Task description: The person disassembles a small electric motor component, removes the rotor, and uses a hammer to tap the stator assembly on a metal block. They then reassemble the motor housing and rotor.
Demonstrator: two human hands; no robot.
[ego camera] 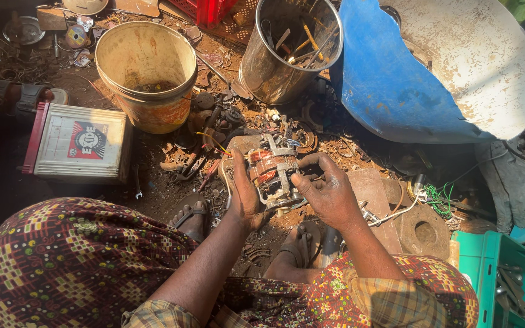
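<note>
A small electric motor [273, 171] with copper windings and a metal frame is held up between both hands above the dirt floor. My left hand [242, 193] grips its left side, palm against the windings. My right hand [326, 189] holds the right side, with the thumb pressing on the metal frame. A thin yellow wire [211, 140] trails off the motor to the left. My sandalled feet [193, 214] rest on the ground below the motor.
A dirty yellow bucket [148, 73] stands at the back left, a steel can of tools [287, 48] beside it. A white-and-red battery box [79, 143] lies at left, a blue-and-white drum [432, 67] at right, a green crate [505, 282] at lower right. Scrap metal litters the ground.
</note>
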